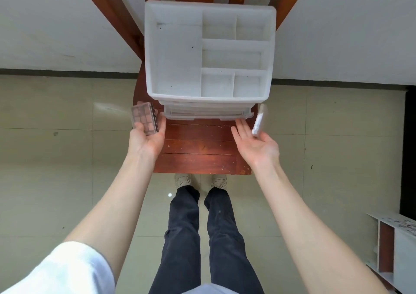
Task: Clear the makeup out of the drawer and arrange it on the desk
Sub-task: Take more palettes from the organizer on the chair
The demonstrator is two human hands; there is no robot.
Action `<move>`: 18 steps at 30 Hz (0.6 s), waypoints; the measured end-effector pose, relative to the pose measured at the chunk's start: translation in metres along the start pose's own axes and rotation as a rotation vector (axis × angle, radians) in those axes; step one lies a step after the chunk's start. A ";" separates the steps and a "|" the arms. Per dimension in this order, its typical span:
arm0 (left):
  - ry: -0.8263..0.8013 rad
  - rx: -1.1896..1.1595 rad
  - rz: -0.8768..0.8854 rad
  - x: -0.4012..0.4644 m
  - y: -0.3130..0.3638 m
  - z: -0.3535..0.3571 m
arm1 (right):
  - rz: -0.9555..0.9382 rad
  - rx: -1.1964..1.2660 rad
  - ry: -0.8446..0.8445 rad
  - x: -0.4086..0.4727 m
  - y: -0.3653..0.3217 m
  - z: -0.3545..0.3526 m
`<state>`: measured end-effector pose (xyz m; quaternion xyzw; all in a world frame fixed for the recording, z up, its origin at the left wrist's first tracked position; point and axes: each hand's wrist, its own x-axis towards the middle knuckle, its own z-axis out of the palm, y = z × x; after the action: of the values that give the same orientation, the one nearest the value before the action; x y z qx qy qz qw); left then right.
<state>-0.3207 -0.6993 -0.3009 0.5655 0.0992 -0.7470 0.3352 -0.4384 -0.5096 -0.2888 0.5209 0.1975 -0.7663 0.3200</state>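
Before organizer (210, 55) drawer (208, 113): hands (147, 134) (256, 142) holding palettes (144, 118) (260, 120).

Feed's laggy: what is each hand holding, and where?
Left hand: brown gridded eyeshadow palette, by its near end. Right hand: pale flat case, near end.

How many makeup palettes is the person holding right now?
2. One eyeshadow palette sits in the left hand, face up; a second palette is held edge-on in the right hand. More may be hidden in the drawers.
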 end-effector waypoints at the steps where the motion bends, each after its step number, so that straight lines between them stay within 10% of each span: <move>1: -0.025 -0.029 -0.005 0.000 -0.001 0.005 | -0.002 0.016 -0.010 0.003 0.001 0.003; 18: -0.198 0.526 -0.174 -0.060 0.023 -0.040 | -0.040 -0.398 0.008 -0.066 -0.002 -0.033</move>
<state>-0.2673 -0.6720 -0.2542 0.5466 -0.0827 -0.8247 0.1198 -0.4014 -0.4682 -0.2404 0.4465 0.3567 -0.7163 0.4004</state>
